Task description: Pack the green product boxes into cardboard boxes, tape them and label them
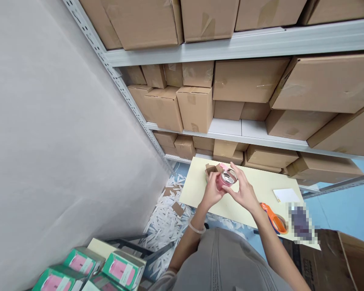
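Over the table, my left hand [212, 192] is closed round a small pink container [220, 182] with a shiny silver top [229, 176]. My right hand [244, 192] grips the silver top from the other side, its thumb below and fingers at the upper edge. Whether the top is apart from the pink body cannot be made out. Just behind my left hand stands an open cardboard box [211, 169], partly hidden by my fingers. A bit of pink [223, 166] shows beside it.
On the pale yellow table [197, 182] lie an orange tape dispenser [271, 216], a white card [286, 195] and a blurred dark item [301, 222]. Shelves of cartons [195, 107] rise behind. Green-and-pink boxes [123, 268] sit lower left; paper strips [160, 218] litter the floor. A large carton [327, 258] stands right.
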`<state>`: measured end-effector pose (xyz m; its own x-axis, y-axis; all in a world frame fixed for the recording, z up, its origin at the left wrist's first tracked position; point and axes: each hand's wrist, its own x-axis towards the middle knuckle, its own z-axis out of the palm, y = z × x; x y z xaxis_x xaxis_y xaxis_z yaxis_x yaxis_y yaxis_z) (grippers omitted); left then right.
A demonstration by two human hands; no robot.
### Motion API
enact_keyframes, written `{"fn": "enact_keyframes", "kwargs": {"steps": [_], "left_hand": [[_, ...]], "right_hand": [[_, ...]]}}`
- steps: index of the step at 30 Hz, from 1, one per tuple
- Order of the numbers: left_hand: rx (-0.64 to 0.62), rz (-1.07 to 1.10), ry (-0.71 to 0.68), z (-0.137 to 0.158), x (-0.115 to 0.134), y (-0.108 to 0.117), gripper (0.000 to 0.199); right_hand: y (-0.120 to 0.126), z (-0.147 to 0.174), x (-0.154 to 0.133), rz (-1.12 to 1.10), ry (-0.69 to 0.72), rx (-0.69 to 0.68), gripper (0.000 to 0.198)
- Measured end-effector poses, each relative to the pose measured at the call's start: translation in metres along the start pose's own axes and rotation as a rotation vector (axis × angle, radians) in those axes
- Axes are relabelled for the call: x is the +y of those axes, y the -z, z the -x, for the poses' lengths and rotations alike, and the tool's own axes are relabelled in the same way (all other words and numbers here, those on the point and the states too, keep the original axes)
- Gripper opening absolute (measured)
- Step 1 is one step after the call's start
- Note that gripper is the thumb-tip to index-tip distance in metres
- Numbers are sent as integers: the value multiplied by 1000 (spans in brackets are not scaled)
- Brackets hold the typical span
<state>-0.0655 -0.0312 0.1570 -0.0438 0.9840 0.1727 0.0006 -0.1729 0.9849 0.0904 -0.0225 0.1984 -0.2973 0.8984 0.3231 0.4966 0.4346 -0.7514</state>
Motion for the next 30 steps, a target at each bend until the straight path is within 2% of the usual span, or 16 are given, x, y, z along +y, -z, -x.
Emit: {"fn": "enact_keyframes", "kwargs": {"steps": [3,5,8,11,14,18,23,27,30], "left_hand": [[-74,-100,-80,-3,-1,3,57],[-101,-143,-101,-11,-6,12,64],[-95,-308,-125,-28,-19,30,72],[-7,-548,-50,-46,-40,44,62],[-60,-741,26,-59,-62,47,65],[-159,-845,94,-65,-86,42,75],[-240,-870,206,-64,-102,41,90],[-231,-824,257,-61,-111,42,111],[-182,-739,254,-60,-113,42,123]], "right_hand": [[9,-15,-8,62,33,-73,64],[12,-24,-9,60,40,-50,62],[18,-40,-6,52,75,61,63],[24,-60,-2,79,115,208,62],[23,-79,0,99,143,264,61],[3,-97,6,90,165,217,54],[-27,-105,23,63,119,128,55],[-47,-101,41,58,79,47,52],[-62,-95,51,46,55,36,51]]}}
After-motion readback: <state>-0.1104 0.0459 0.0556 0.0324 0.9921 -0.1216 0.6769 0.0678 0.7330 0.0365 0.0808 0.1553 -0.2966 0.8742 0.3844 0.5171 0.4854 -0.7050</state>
